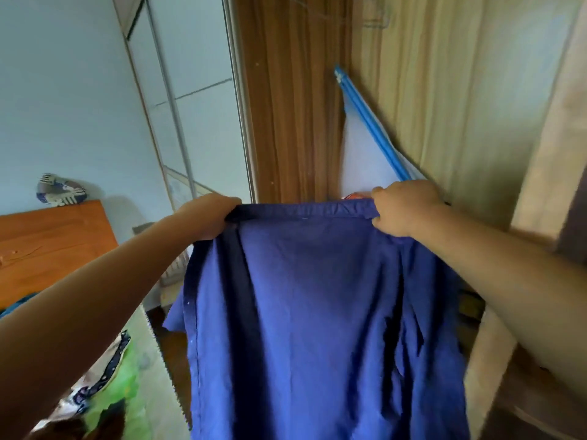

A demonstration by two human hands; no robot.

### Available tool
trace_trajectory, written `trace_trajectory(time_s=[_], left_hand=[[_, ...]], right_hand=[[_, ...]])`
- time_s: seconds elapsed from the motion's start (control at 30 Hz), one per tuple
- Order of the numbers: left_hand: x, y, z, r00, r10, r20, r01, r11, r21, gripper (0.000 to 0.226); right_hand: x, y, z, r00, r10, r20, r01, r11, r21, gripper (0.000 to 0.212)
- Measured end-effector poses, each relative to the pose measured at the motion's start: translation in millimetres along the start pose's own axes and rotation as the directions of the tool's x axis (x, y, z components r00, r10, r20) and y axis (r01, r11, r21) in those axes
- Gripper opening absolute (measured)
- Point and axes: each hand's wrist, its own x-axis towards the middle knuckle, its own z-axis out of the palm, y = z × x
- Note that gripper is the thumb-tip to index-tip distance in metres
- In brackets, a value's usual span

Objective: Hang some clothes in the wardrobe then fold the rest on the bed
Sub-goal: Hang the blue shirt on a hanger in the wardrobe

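Two bare arms reach in from the bottom corners of the frame, and between them hangs a blue shirt [317,312]; it fills the lower middle of the frame and runs off the bottom edge. The left hand [208,219] is at the shirt's top left corner; its grip is tight, with the fingers curled over the dark edge of the cloth. The right hand [405,208] is at the top right corner; its grip is tight too, pinching the top edge. That edge is pulled straight between the two hands; the rest of the shirt hangs down loose, with folds on its right side and a dark strip down its left side; a short sleeve sticks out at the left.

In the lower left corner is the bed [149,360], with a green and white cover; above it, at the left edge, is an orange wooden board [54,246]; a small blue and white thing [60,189] sits on top of it, and I cannot tell what it is.

Behind the shirt, in the upper middle, stands a brown wooden panel [286,106]; to its left is a pale door [197,115] with thin metal strips; to its right is a cream panel [444,90] with up-and-down lines. A blue stick [368,122] slants down to just above the right hand, with a pale sheet beside it.
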Motion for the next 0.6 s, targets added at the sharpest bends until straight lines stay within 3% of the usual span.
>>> trace_trajectory(time_s=[0.1,0.2,0.3,0.43,0.6], left_hand=[[51,-7,18,0.993,0.095,0.065,-0.096,0.995,0.01,0.029],[99,-1,38,0.986,0.163,0.042,-0.163,0.987,0.001,0.046],[143,11,54,0.97,0.243,0.021,-0.243,0.97,-0.023,0.044],[183,35,68,0.941,0.338,0.002,-0.334,0.932,-0.143,0.029],[202,56,65,0.935,0.349,-0.059,-0.353,0.906,-0.234,0.03]], right_hand=[[30,7,18,0.995,0.072,0.064,-0.067,0.995,-0.075,0.033],[48,15,40,0.983,0.152,0.102,-0.137,0.98,-0.143,0.03],[59,24,55,0.934,0.311,0.175,-0.286,0.946,-0.153,0.033],[70,35,71,0.838,0.463,0.288,-0.485,0.874,0.008,0.037],[78,44,88,0.783,0.563,0.264,-0.62,0.74,0.261,0.033]])
